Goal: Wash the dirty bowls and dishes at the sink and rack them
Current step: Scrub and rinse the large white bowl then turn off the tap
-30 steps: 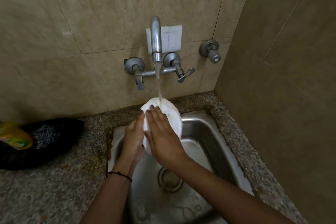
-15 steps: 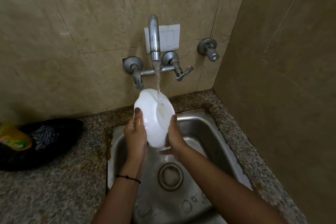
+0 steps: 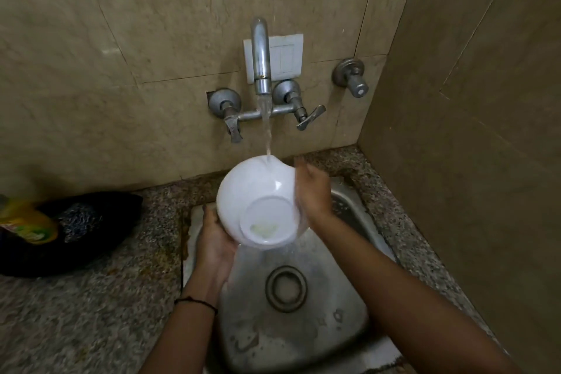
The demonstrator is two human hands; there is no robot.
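A white bowl (image 3: 258, 194) is held tilted over the steel sink (image 3: 349, 328), its underside and round foot facing me. The water stream (image 3: 267, 127) from the faucet (image 3: 260, 55) lands on its upper rim. My left hand (image 3: 214, 240) cups the bowl from below on the left. My right hand (image 3: 312, 191) presses flat against its right side. A pale smear shows on the bowl's base. Water drips off the bowl's lower edge into the sink.
The drain (image 3: 286, 288) lies in the middle of the basin. Two tap handles (image 3: 309, 118) flank the spout, a third valve (image 3: 353, 77) is further right. A black bag (image 3: 91, 222) and a yellow-green packet (image 3: 24, 222) lie on the granite counter (image 3: 76, 313), left. A tiled wall closes the right side.
The bowl has been turned over: before, its inside faced the stream, now its underside faces me. My right hand moved from the bowl's lower edge up onto its right side.
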